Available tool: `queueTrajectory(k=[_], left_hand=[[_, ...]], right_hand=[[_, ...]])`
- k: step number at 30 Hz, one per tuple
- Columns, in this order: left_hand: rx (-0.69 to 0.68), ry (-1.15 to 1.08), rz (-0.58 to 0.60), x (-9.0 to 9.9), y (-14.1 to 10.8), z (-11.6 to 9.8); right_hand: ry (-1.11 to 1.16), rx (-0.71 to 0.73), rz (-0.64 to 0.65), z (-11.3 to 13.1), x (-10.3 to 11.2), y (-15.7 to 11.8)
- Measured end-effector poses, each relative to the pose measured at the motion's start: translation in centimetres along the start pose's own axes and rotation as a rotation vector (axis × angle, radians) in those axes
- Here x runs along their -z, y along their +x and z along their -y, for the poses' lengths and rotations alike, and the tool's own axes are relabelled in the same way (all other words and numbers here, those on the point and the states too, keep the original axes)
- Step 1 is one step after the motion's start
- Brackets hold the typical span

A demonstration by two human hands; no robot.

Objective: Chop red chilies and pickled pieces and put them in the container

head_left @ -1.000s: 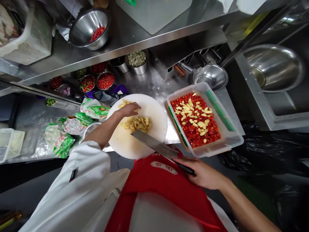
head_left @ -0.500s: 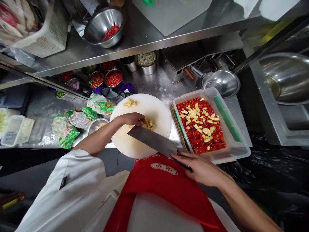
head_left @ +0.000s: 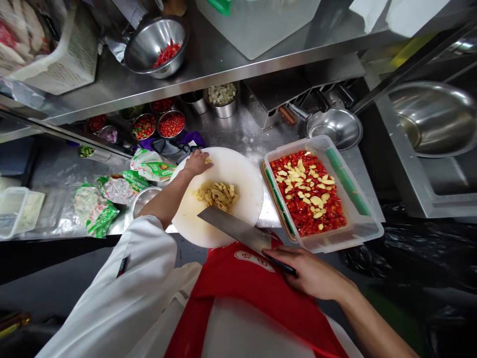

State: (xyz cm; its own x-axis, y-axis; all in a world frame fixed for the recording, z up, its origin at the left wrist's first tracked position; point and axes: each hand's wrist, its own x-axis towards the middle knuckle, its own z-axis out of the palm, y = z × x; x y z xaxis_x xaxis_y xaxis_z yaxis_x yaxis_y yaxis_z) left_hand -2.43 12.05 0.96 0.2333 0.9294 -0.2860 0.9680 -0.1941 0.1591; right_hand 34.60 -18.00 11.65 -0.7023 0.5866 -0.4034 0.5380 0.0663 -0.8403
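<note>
Gripping the black handle (head_left: 282,265), the right hand (head_left: 315,273) holds a cleaver (head_left: 236,229) whose broad blade reaches over the near side of a round white cutting board (head_left: 244,171) on the bench (head_left: 255,136). Its far end lies just beside a heap of pale yellow slices (head_left: 216,195) (ginger, by the look of it). The left hand (head_left: 197,164), fingers bent downward, is over a smaller clump of pale pieces (head_left: 208,160) at the board's far left; whether it pinches any does not show. The cleaver is probably stiff and blade-heavy, so the handle is the safe hold. The slices look light, firm and perhaps slippery; gathering them loosely from the sides should suit. The left hand hides most of the clump, blade contact with the board is hard to judge, and the left forearm (head_left: 166,199) partly covers a metal bowl (head_left: 143,201).
</note>
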Motion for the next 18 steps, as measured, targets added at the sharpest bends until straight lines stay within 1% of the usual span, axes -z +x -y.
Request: queueTrajectory(k=[2, 6, 8, 11, 14, 16, 18], left_hand=[[0.001, 0.011, -0.036, -0.8, -0.2, 0.1], [-0.119, -0.010, -0.067, -0.9, -0.8, 1.6], [-0.123, -0.012, -0.064, -0.6, -1.1, 2.6], [-0.093, 0.005, -0.044, -0.2, -1.8, 4.1], [-0.107, -0.002, 0.014, 0.1, -2.8, 5.8], [-0.128, -0.025, 0.050, 0.3, -3.5, 6.9], [-0.147, -0.075, 0.070, 0.5, -4.4, 7.9]], right_hand=[[0.035, 0.015, -0.014, -0.1, -0.5, 0.1], [0.126, 0.051, -0.033, -0.4, -1.1, 1.1], [0.175, 0.078, -0.018, -0.4, -1.4, 2.6], [0.245, 0.105, -0.009, -0.5, -2.3, 5.7], [0.386, 0.045, -0.053, -0.7, -4.0, 8.7], [0.565, -0.036, -0.088, -1.0, -5.4, 10.1], [0.764, -0.097, -0.147, -1.2, -6.8, 11.0]])
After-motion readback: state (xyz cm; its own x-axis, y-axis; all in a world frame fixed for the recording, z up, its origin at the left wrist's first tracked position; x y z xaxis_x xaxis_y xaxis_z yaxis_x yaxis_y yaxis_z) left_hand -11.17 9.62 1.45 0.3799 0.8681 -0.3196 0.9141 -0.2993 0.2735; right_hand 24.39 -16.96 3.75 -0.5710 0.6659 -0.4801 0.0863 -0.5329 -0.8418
